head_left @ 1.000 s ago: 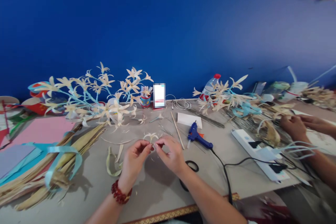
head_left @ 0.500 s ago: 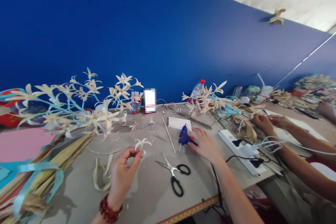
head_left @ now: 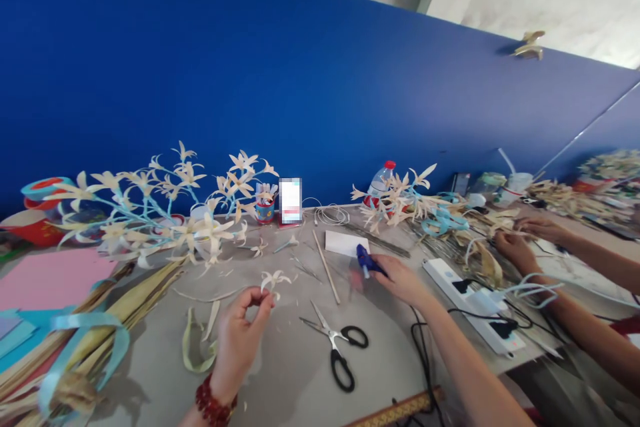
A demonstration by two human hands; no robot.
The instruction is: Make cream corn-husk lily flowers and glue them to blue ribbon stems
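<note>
Between the thumb and fingers of my left hand (head_left: pixel 245 323) is a small cream artificial flower (head_left: pixel 275 280) with narrow curling petals. My right hand (head_left: pixel 400 278) is wrapped round the handle of a blue glue gun (head_left: pixel 367 261), whose nozzle end lies over a white card (head_left: pixel 345 243). Black-handled scissors (head_left: pixel 334 340) lie partly spread on the table, between my two forearms. A thin pale stick (head_left: pixel 326 267) rests left of the glue gun. Right of my left wrist the table surface shows; on its other side curls a pale green husk strip (head_left: pixel 193 347).
Finished flower sprays (head_left: pixel 170 213) stand at the back left, others (head_left: pixel 400 197) before a red-capped bottle (head_left: pixel 384 177). A white power strip (head_left: pixel 473 307) with cables lies right of my right forearm. Another person's hands (head_left: pixel 520 247) work at the far right. Dried husks (head_left: pixel 120 300) lie left.
My right hand has closed round the glue gun and shifted it slightly right, turning it. My left hand still pinches the flower. The whole view has shifted a little.
</note>
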